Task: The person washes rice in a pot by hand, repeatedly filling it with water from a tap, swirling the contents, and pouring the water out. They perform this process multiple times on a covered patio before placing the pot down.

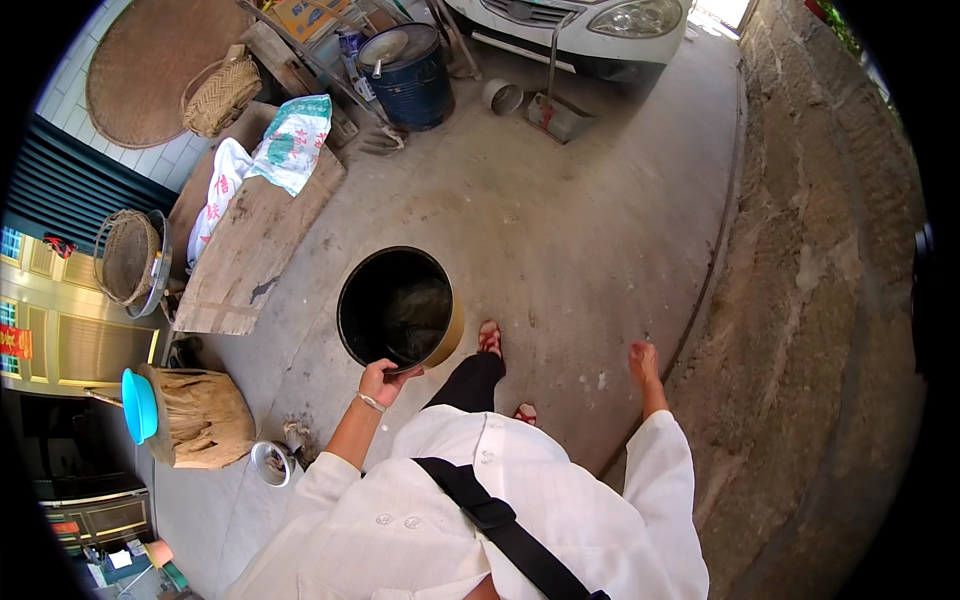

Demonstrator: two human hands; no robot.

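My left hand (383, 381) grips the near rim of a black round bucket (397, 306) with a yellowish outer wall, held out in front of me above the concrete ground. Something dark and wet lies in its bottom. My right hand (642, 360) hangs free at my right side, fingers loosely curled, holding nothing. My feet in red sandals (490, 338) show just below the bucket.
A wooden board table (255, 240) with white printed sacks (290, 140) stands left. Woven baskets (222, 95), a dark blue barrel (410, 75) and a white car (580, 30) lie ahead. A stump (200, 415) with a blue basin (138, 403) is near left. A stone wall (830, 300) runs along the right.
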